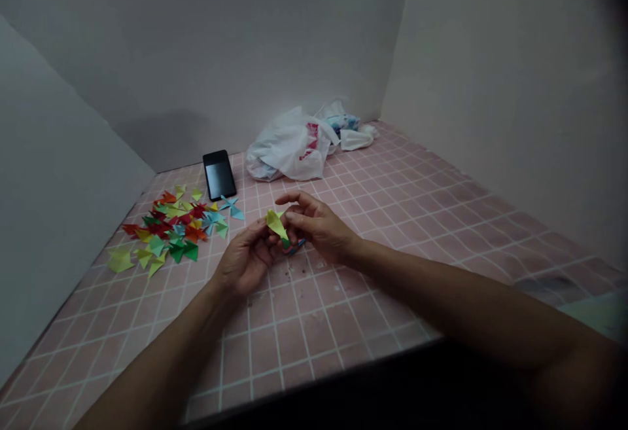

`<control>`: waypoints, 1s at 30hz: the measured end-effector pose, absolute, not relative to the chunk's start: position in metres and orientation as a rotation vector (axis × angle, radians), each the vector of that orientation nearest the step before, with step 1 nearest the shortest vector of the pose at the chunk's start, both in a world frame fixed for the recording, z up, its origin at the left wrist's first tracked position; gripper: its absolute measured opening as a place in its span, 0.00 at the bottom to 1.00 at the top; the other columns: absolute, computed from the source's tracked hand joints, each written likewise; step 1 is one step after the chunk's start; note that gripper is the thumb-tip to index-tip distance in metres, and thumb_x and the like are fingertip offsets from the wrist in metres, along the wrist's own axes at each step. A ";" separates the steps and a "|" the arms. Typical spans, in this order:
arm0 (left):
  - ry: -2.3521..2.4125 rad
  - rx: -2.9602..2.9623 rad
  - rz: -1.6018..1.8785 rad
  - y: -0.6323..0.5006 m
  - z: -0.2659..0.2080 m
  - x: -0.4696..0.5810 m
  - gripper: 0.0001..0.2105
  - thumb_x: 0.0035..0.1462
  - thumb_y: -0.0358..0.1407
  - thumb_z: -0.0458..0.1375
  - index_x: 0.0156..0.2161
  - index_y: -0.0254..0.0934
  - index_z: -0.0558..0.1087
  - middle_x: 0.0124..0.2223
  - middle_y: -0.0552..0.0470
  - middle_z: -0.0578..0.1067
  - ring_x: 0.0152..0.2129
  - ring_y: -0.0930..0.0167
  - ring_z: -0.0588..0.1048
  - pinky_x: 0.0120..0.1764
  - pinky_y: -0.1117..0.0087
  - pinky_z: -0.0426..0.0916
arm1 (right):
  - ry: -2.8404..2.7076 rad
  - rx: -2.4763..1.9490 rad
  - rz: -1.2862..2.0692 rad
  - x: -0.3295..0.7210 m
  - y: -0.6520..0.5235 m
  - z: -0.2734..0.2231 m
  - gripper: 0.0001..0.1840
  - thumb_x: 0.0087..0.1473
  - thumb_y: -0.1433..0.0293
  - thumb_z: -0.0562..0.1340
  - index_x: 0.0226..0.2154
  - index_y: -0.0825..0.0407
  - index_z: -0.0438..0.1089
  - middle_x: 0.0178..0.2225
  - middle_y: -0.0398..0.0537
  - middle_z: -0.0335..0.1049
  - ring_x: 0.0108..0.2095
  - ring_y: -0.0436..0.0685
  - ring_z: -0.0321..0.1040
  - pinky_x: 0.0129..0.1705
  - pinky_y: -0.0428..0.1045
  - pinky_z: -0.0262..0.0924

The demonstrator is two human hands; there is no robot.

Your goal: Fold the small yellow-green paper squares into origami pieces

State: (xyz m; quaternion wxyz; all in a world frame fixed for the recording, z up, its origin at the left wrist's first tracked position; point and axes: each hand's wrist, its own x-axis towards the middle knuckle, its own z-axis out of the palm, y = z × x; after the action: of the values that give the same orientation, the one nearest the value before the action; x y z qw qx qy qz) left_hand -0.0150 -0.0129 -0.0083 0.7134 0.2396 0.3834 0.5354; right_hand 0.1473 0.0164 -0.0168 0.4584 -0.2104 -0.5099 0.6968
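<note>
A small yellow origami paper piece (276, 224) is held up in front of me, its folds pointed. My left hand (245, 260) pinches it from the left between thumb and fingers. From the other side, the thumb and bent fingers of my right hand (321, 230) grip its right edge, while the index finger stretches out above. A bit of green shows just under the yellow paper. Below my right fingers lies a thin blue thing (296, 247), mostly hidden. To the left of my hands spreads a pile of folded paper birds (157, 228) in red, orange, yellow, green and blue.
A black phone (219, 176) lies behind the paper pile. White plastic bags (294, 145), one with red print, rest against the back wall. Pink tiled table top (392, 194) runs between pale side walls. Small dark specks dot it near my hands.
</note>
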 end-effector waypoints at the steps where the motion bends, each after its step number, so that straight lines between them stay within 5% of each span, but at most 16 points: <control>1: 0.847 0.571 1.140 -0.013 -0.009 -0.015 0.03 0.57 0.28 0.58 0.35 0.33 0.75 0.30 0.50 0.77 0.24 0.75 0.75 0.32 0.74 0.75 | -1.273 -0.502 1.720 0.148 0.017 -0.017 0.17 0.54 0.67 0.64 0.47 0.48 0.65 0.26 0.35 0.67 0.20 0.45 0.63 0.23 0.42 0.61; 4: 0.860 0.646 1.044 -0.014 -0.010 -0.016 0.05 0.55 0.32 0.59 0.35 0.32 0.76 0.31 0.46 0.77 0.28 0.69 0.77 0.32 0.69 0.75 | -1.351 -0.464 1.704 0.147 0.016 -0.018 0.18 0.53 0.69 0.64 0.47 0.47 0.67 0.26 0.35 0.66 0.21 0.46 0.63 0.23 0.42 0.60; 11: 0.903 0.599 1.040 -0.016 -0.010 -0.016 0.02 0.50 0.32 0.60 0.30 0.36 0.75 0.25 0.51 0.74 0.19 0.73 0.71 0.18 0.74 0.64 | -1.481 -0.595 1.566 0.144 0.013 -0.014 0.07 0.50 0.69 0.65 0.35 0.51 0.71 0.31 0.40 0.69 0.27 0.47 0.66 0.27 0.43 0.63; 21: 0.948 0.795 1.158 -0.018 -0.016 -0.012 0.09 0.52 0.32 0.64 0.40 0.36 0.74 0.34 0.53 0.77 0.27 0.73 0.76 0.31 0.72 0.74 | -1.173 -0.681 1.737 0.145 0.017 -0.021 0.10 0.48 0.66 0.68 0.27 0.54 0.67 0.21 0.37 0.64 0.19 0.44 0.57 0.21 0.42 0.53; 30: 0.967 0.935 1.202 -0.017 -0.021 -0.012 0.11 0.50 0.38 0.69 0.35 0.35 0.74 0.29 0.55 0.76 0.25 0.74 0.75 0.33 0.70 0.73 | -1.177 -0.693 1.807 0.144 0.019 -0.025 0.16 0.46 0.62 0.71 0.24 0.53 0.65 0.18 0.37 0.65 0.18 0.45 0.58 0.21 0.42 0.53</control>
State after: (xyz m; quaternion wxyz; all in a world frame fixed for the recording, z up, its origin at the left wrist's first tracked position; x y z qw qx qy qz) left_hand -0.0124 -0.0172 -0.0207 0.6201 0.4065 0.4206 0.5229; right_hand 0.1440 0.0187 -0.0248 0.4242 -0.2772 -0.4706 0.7223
